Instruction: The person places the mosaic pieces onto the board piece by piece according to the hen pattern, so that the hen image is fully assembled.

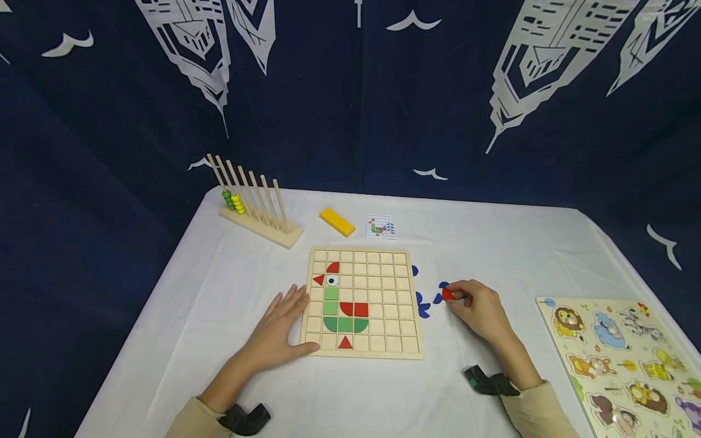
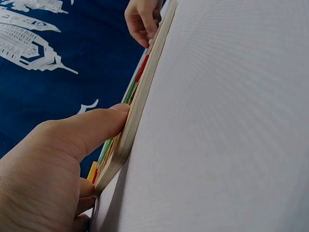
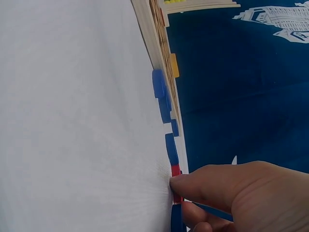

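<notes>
A square wooden grid board (image 1: pixel 390 311) lies on the white table, with red and green pieces and an eye piece (image 1: pixel 331 280) forming a bird-like figure on its left half. My left hand (image 1: pixel 283 328) rests along the board's left edge, fingers stretched out; in the left wrist view the thumb (image 2: pixel 104 123) touches the rim. Right of the board, my right hand (image 1: pixel 482 310) pinches a red piece (image 1: pixel 448 294) between thumb and fingers, at table level among loose blue pieces (image 1: pixel 438 298). More blue pieces (image 1: pixel 421 305) lie against the board's right edge.
A small pattern card (image 1: pixel 381 226) and a yellow block (image 1: pixel 337 222) lie behind the board. At the back left stands a peg rack (image 1: pixel 263 228) with green and yellow beads. An animal picture board (image 1: pixel 619 359) occupies the right front.
</notes>
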Demonstrator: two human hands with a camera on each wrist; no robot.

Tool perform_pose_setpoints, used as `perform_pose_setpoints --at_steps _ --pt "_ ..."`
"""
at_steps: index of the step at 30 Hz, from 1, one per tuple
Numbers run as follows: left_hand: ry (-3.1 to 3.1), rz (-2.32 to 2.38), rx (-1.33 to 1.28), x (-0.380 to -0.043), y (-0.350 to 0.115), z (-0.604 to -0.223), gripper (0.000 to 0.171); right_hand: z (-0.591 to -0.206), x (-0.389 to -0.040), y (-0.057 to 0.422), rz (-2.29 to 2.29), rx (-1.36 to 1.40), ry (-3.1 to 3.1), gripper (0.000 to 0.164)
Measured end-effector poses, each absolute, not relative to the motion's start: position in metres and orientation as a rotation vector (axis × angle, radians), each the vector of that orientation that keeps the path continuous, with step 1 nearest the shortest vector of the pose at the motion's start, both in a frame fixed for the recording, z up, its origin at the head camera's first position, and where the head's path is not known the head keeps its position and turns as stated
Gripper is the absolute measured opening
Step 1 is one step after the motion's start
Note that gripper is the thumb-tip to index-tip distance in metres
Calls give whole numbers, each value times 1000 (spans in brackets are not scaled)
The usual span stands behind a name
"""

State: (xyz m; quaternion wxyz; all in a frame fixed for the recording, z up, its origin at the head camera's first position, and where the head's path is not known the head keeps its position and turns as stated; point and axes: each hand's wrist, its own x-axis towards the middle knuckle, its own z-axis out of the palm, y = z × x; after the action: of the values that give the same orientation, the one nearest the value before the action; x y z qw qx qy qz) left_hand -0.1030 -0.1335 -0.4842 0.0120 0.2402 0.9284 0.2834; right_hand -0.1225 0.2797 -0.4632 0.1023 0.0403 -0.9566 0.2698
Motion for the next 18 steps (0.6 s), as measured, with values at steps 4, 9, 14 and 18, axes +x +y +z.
perform_pose_setpoints --at_steps 4,9,14,18 --pt "2890 890 744 -103 -134 -484 100 -463 -123 280 798 177 -2832 25" --pt "2890 882 743 -103 -134 -484 100 -464 -124 280 827 258 -2865 31" --pt "2890 880 744 -103 -134 -483 99 -463 -124 280 830 267 -2890 28" --pt "2892 874 751 -102 -134 -483 99 -462 -123 280 812 224 -2897 26"
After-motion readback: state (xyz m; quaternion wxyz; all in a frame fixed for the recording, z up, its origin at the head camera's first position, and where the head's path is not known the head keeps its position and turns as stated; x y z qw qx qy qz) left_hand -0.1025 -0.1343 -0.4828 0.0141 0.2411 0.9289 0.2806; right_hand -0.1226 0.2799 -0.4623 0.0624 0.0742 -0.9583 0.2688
